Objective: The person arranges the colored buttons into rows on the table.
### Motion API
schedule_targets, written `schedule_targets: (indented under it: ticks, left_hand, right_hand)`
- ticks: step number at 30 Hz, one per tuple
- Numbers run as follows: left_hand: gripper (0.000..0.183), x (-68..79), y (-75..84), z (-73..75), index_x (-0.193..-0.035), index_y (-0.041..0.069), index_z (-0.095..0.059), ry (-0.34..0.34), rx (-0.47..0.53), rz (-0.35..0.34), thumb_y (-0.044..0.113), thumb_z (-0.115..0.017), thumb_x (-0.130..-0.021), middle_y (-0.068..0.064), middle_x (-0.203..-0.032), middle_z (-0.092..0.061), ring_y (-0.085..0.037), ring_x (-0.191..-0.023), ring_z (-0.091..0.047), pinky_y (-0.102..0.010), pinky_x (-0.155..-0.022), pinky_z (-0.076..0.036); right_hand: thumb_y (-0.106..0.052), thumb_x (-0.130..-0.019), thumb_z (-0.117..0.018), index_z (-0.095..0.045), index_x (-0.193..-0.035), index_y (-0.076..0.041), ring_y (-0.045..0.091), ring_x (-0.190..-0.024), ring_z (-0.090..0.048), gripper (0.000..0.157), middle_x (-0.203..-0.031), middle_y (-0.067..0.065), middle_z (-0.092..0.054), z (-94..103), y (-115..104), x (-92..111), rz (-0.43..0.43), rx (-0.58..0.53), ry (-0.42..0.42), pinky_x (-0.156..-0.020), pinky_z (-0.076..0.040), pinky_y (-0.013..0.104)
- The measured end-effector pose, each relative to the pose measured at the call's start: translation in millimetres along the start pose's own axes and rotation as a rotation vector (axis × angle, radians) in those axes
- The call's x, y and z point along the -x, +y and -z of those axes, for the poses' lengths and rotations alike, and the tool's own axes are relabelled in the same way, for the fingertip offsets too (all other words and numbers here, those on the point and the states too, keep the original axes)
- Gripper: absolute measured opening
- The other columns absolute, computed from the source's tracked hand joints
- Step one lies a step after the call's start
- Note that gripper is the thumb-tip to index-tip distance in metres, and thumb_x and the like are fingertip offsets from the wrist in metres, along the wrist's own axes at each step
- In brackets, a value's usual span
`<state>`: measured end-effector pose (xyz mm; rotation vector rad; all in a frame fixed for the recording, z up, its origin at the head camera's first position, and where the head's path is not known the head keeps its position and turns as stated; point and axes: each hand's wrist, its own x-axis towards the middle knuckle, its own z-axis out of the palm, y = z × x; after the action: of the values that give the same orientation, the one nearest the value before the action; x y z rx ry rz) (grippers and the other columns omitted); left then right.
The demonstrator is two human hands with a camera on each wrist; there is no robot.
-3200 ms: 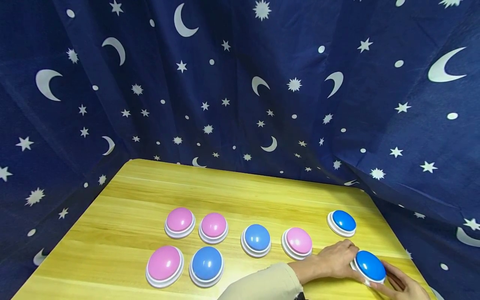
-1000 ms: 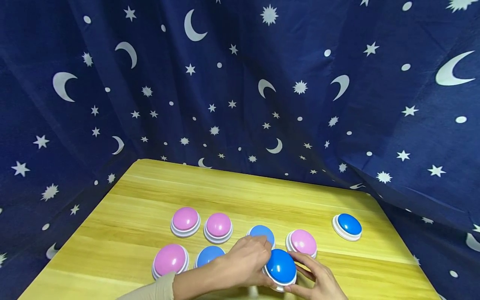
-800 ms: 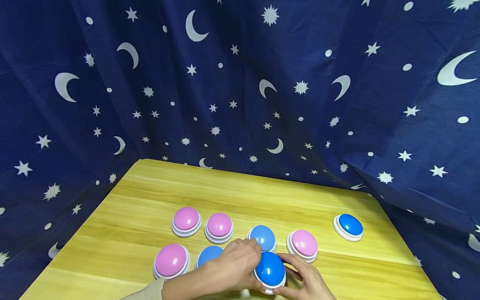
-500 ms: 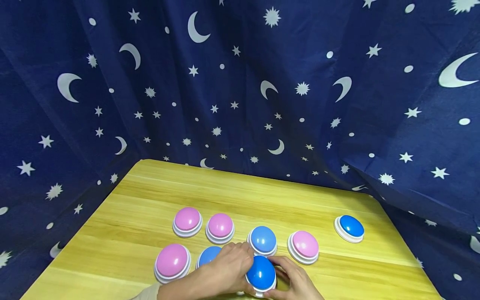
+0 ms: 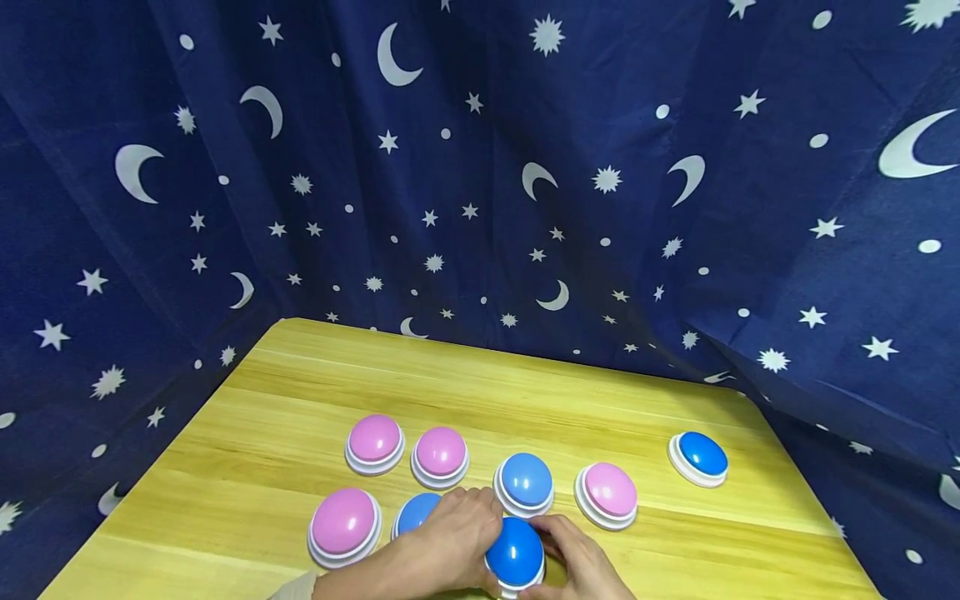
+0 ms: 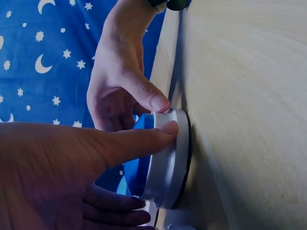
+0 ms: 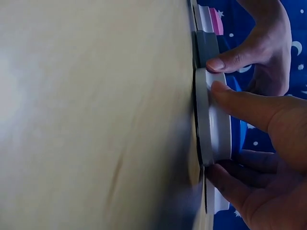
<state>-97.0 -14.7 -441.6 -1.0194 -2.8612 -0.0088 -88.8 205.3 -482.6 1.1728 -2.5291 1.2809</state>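
Both hands hold a bright blue push button [image 5: 515,552] by its round white base, at the near middle of the table. My left hand [image 5: 459,537] grips it from the left and my right hand [image 5: 576,560] from the right. Both thumbs press the near side of the white base [image 6: 165,163] in the left wrist view. In the right wrist view the base [image 7: 213,120] stands at or very near the tabletop. Just behind is a paler blue button [image 5: 527,479]. Another pale blue button [image 5: 417,512] is partly hidden by my left hand.
Pink buttons stand at the left front [image 5: 342,521], left back [image 5: 374,438], middle [image 5: 440,451] and right of centre [image 5: 610,489]. A second bright blue button [image 5: 702,453] lies farther right. The wooden table [image 5: 450,375] ends at a dark blue star-print curtain [image 5: 450,167].
Over these three seconds both hands have carried the bright blue button from the table's right side leftward to the near middle. Lately it has shifted slightly left and nearer. The other buttons keep their places.
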Motion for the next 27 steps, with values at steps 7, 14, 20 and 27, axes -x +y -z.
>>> schedule_targets:
  ticks: [7,14,20,27]
  left_hand:
    - [0.081,-0.9,1.1,2.0,-0.101,0.012,-0.064,-0.011,-0.044,-0.004,0.072,-0.085,-0.051,0.005,-0.083,-0.05,-0.008,-0.078,-0.051,-0.024,-0.069,-0.044]
    - [0.078,-10.8,-3.0,16.2,-0.096,0.013,-0.065,0.058,-0.007,-0.035,0.08,-0.075,-0.057,0.007,-0.083,-0.051,-0.006,-0.076,-0.052,-0.024,-0.066,-0.045]
    - [0.069,-36.1,-1.9,24.5,-0.099,0.011,-0.065,0.13,0.14,-0.105,0.073,-0.074,-0.069,0.008,-0.084,-0.05,-0.004,-0.074,-0.049,-0.021,-0.067,-0.046]
    - [0.083,-77.1,10.2,17.8,-0.121,0.007,-0.064,0.136,0.22,-0.153,0.073,-0.07,-0.072,0.002,-0.103,-0.059,-0.005,-0.085,-0.055,-0.019,-0.071,-0.049]
  right_hand:
    - [-0.028,-0.074,-0.089,-0.054,-0.127,-0.002,0.012,-0.106,-0.063,0.068,-0.117,0.007,-0.061,-0.2,-1,1,-0.03,0.023,0.002,-0.087,-0.054,0.029]
    - [-0.039,-0.074,-0.088,-0.057,-0.128,-0.001,0.013,-0.104,-0.064,0.073,-0.117,0.004,-0.064,7.5,-1,7,-0.013,0.185,0.022,-0.085,-0.054,0.029]
    - [-0.027,-0.07,-0.091,-0.058,-0.125,0.004,0.012,-0.108,-0.063,0.071,-0.117,0.016,-0.065,25.3,1,16,0.021,0.187,0.107,-0.081,-0.056,0.028]
    - [-0.019,-0.065,-0.093,-0.064,-0.123,0.0,0.005,-0.104,-0.062,0.068,-0.116,0.013,-0.067,58.3,-7,26,-0.257,0.289,0.275,-0.081,-0.053,0.018]
